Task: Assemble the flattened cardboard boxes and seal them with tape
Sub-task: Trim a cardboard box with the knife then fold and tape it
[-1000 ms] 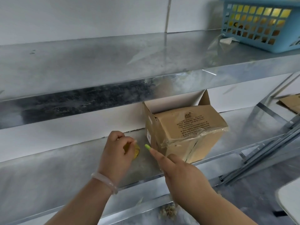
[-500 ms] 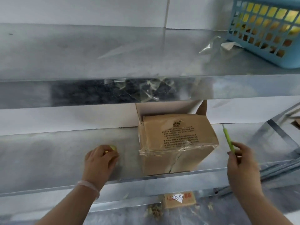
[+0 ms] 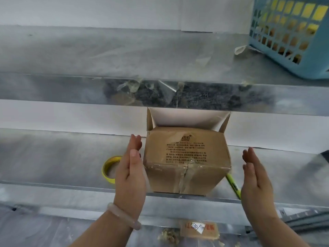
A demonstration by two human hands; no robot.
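One cardboard box (image 3: 187,154): stands on the lower shelf (image 3: 53,161) near its front edge, far flaps open, clear tape over the near seam.
left hand (image 3: 130,173): upright just beside the box's left side, palm toward it; contact cannot be told.
left grip: fingers straight and together, holding nothing.
right hand (image 3: 254,177): apart from the box's right side, palm toward it.
right grip: fingers straight, holding nothing.
tape roll (image 3: 108,166): yellow, flat on the shelf, partly behind the left hand.
green tool (image 3: 232,184): slim, on the shelf between box and right hand.
basket (image 3: 288,41): blue, on the upper shelf (image 3: 89,54), far right.
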